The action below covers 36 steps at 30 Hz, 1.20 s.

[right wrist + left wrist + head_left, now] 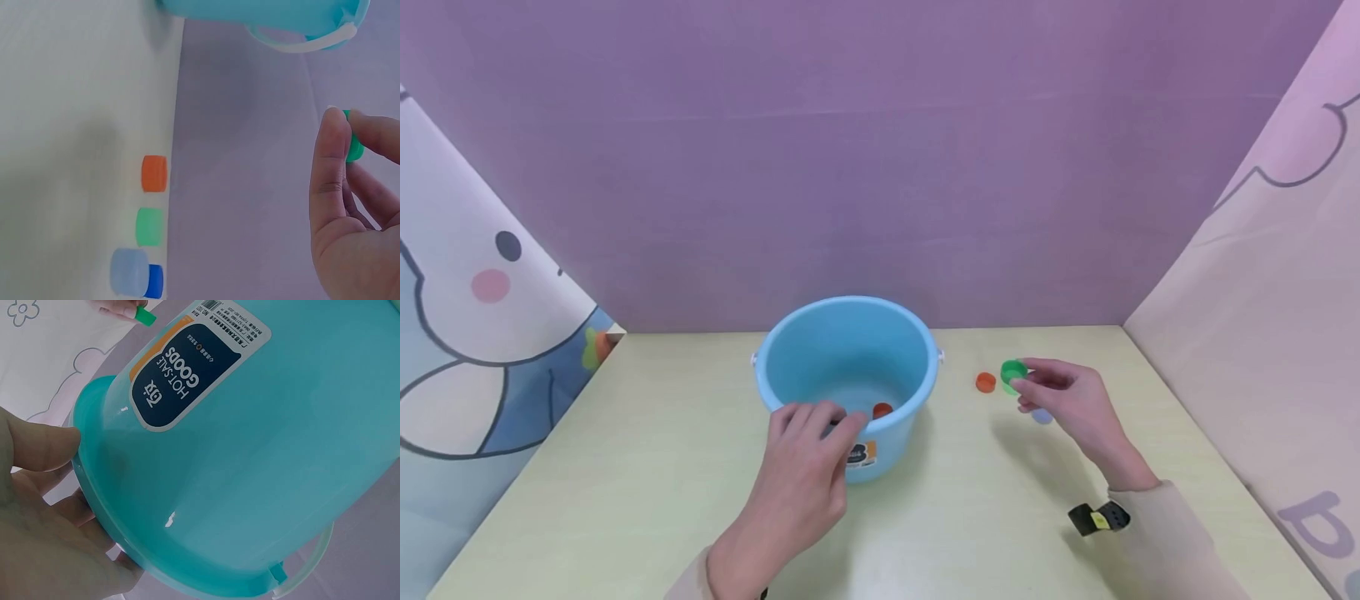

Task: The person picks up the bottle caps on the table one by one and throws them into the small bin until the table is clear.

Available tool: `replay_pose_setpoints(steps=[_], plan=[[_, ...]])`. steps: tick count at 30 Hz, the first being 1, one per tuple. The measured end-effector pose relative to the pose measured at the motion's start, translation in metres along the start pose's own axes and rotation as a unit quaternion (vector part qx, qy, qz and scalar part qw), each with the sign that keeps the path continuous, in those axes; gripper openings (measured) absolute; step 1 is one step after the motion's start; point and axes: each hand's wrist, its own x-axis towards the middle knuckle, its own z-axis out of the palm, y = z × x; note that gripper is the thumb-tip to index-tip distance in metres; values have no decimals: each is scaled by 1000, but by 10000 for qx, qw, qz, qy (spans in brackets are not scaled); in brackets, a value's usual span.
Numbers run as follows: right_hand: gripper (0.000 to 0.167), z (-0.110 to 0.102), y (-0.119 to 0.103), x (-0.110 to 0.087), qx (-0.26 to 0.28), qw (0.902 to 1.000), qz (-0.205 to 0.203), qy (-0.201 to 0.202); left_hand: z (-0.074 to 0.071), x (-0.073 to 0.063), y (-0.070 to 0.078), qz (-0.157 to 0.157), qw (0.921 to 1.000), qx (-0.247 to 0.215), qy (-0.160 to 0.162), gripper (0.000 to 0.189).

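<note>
A light blue plastic bucket (891, 450) stands upright on the table, an orange-red bottle cap (882, 411) lying on its floor. At the near rim, my left hand (801, 475) grips the bucket, its thumb (47, 447) against the outside and the other fingers over the edge. To the right of the bucket, my right hand (1078, 408) pinches a green bottle cap (1013, 372) between thumb and fingertips, raised above the table. Below it lie an orange cap (154, 174), a light green cap (149, 227), a pale blue cap (129, 272) and a darker blue cap (155, 281).
The pale table (625, 467) ends at a purple backdrop (880, 167), with printed cloth panels on both sides. A white handle (312, 44) hangs at the bucket's far side. A black band (1099, 518) sits at my right sleeve.
</note>
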Motion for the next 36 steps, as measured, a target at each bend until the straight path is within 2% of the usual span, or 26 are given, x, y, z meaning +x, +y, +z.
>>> replay_pose_setpoints(steps=[14, 21, 27, 36], plan=[[51, 8, -17, 3, -294, 9995, -63, 3, 0, 1, 0, 83, 9999, 20, 100, 40], [48, 12, -26, 3, -193, 9993, -309, -16, 0, 1, 0, -4, 10000, 18, -44, 39], [45, 19, -36, 5, -88, 9985, -543, -70, 0, 1, -1, 29, 10000, 3, 23, 39], [47, 27, -47, 7, -140, 9986, -501, -48, 1, 0, -1, 12, 10000, 9, -37, 38]])
